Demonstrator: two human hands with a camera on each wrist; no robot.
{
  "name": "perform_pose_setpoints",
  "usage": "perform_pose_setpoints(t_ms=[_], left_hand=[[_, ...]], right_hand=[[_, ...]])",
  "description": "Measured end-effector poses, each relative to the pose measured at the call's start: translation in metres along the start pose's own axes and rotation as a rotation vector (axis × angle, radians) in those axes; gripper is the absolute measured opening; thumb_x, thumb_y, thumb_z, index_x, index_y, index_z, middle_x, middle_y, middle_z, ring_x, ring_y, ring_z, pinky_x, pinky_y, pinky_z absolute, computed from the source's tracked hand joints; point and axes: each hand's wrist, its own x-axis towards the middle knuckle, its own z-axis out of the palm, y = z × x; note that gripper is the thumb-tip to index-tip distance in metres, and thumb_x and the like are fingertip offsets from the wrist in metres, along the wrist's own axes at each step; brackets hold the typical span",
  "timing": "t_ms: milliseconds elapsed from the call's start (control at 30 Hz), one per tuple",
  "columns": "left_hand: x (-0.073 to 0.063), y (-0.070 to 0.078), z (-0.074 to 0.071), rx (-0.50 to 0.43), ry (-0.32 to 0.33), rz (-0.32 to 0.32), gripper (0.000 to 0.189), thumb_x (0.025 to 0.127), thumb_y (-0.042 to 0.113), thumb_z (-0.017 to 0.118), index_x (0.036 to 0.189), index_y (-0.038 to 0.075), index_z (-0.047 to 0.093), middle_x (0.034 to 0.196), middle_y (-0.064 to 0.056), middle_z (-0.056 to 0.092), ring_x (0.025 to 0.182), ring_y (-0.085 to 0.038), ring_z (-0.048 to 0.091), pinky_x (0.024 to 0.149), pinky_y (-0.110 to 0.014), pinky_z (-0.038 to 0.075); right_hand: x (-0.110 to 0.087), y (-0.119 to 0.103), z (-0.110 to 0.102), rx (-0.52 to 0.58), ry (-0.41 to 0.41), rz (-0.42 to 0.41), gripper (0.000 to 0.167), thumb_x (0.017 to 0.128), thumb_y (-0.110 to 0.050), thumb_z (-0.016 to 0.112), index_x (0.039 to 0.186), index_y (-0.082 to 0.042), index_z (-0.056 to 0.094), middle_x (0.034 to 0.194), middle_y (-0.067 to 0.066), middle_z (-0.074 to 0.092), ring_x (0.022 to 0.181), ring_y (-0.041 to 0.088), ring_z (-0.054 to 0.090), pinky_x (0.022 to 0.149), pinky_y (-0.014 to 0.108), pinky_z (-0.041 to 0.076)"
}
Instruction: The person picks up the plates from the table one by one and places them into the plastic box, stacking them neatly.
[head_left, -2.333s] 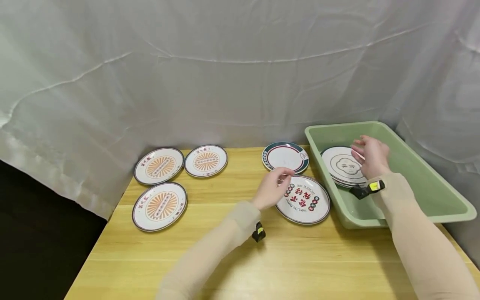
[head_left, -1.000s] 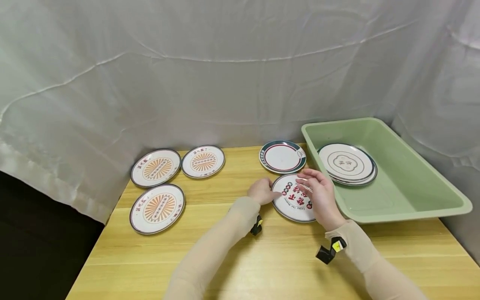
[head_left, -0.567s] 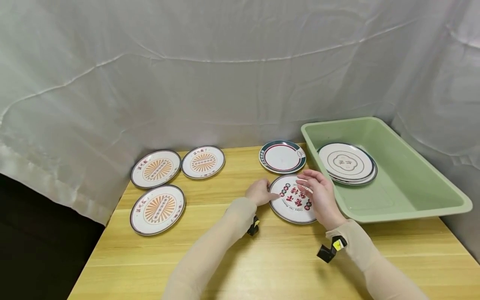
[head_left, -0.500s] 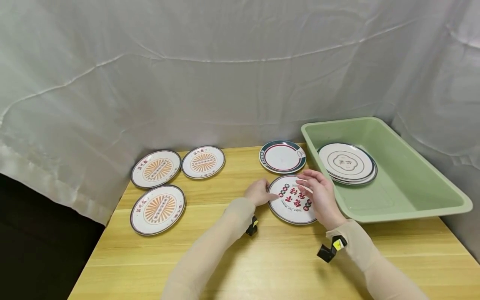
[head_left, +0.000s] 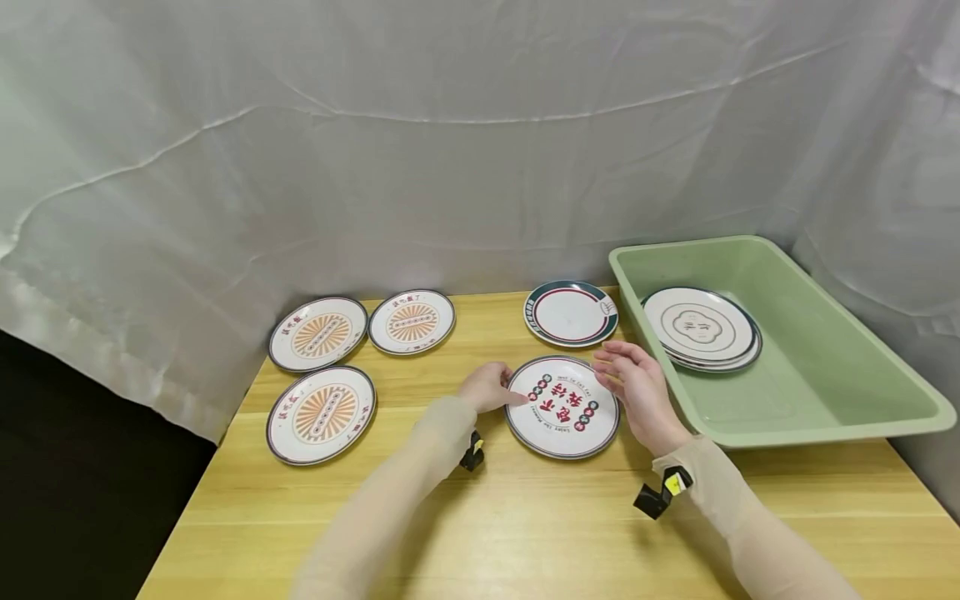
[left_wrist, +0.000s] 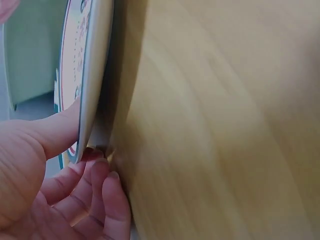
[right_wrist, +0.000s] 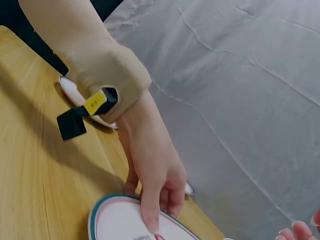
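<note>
Red-lettered plate (head_left: pixel 562 407) was below and right of the frame's centre, its left rim pinched by my left hand (head_left: pixel 487 388), thumb above and fingertips beneath, probably to bear its weight. My right hand (head_left: pixel 642 400) hovered just beside the opposite rim, fingers loosely spread, holding nothing, perhaps so it could steady that side.

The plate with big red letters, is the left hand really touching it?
Touching. The left wrist view shows the left hand pinching the plate at its edge, thumb over the top.
</note>
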Motion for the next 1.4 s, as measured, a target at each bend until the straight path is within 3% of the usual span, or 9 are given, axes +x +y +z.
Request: perform_pose_setpoints(t_ms=[267,433,633,733,833,1100,1400], left_hand=[[-0.007,-0.017,-0.015,-0.007,-0.004,-0.031,0.040,0.083,0.029,0.084,0.107,0.006,0.064,0.094,-0.004,0.060,0.085,-0.018,0.051,0.076,-0.030,0.045],[-0.009,-0.018,-0.020,0.000,0.016,-0.062,0.038,0.086,0.037,0.080,0.106,0.007,0.065,0.096,-0.005,0.063,0.086,-0.018,0.054,0.078,-0.031,0.047],[-0.003,-0.016,-0.020,0.027,0.032,-0.119,0.044,0.085,0.049,0.078,0.072,0.014,0.056,0.069,0.001,0.054,0.065,-0.015,0.047,0.056,-0.027,0.038],[0.000,-0.014,-0.019,0.047,0.032,-0.151,0.050,0.082,0.052,0.079,0.063,0.016,0.050,0.063,0.003,0.050,0.061,-0.015,0.045,0.053,-0.027,0.035],[0.002,-0.013,-0.019,0.084,0.029,-0.170,0.051,0.079,0.055,0.081,0.066,0.016,0.050,0.068,0.002,0.050,0.064,-0.016,0.046,0.055,-0.027,0.037],[0.000,-0.010,-0.020,0.148,0.005,-0.177,0.054,0.074,0.053,0.086,0.092,0.010,0.059,0.087,-0.003,0.057,0.079,-0.019,0.051,0.065,-0.028,0.042],[-0.002,-0.013,-0.017,0.155,0.044,-0.161,0.053,0.074,0.056,0.084,0.088,0.011,0.060,0.082,-0.002,0.057,0.075,-0.018,0.051,0.064,-0.028,0.042]], right_hand=[[0.007,0.008,-0.005,-0.040,-0.008,0.030,0.028,0.105,-0.009,0.039,0.131,-0.003,0.046,0.105,-0.008,0.063,0.095,0.004,0.066,0.091,0.018,0.056],[0.013,0.015,-0.006,-0.102,-0.004,0.022,0.034,0.104,-0.006,0.038,0.137,0.002,0.043,0.113,-0.002,0.060,0.094,-0.002,0.062,0.100,0.022,0.054],[0.021,0.025,-0.006,-0.142,0.003,0.049,0.043,0.101,-0.005,0.039,0.143,0.005,0.040,0.122,0.005,0.057,0.092,-0.003,0.059,0.104,0.026,0.051],[0.023,0.028,-0.005,-0.145,0.008,0.075,0.046,0.100,-0.004,0.040,0.146,0.005,0.038,0.127,0.008,0.056,0.092,-0.002,0.059,0.104,0.026,0.051],[0.024,0.030,-0.004,-0.149,0.016,0.099,0.048,0.099,-0.003,0.041,0.146,0.004,0.038,0.130,0.010,0.054,0.094,0.000,0.059,0.104,0.028,0.050],[0.027,0.033,-0.004,-0.167,-0.002,0.154,0.050,0.099,-0.004,0.042,0.148,0.004,0.035,0.134,0.013,0.049,0.096,0.005,0.058,0.101,0.026,0.050],[0.029,0.039,0.001,-0.152,-0.010,0.179,0.049,0.100,-0.005,0.041,0.148,0.006,0.034,0.130,0.013,0.049,0.100,0.011,0.054,0.093,0.021,0.050]])
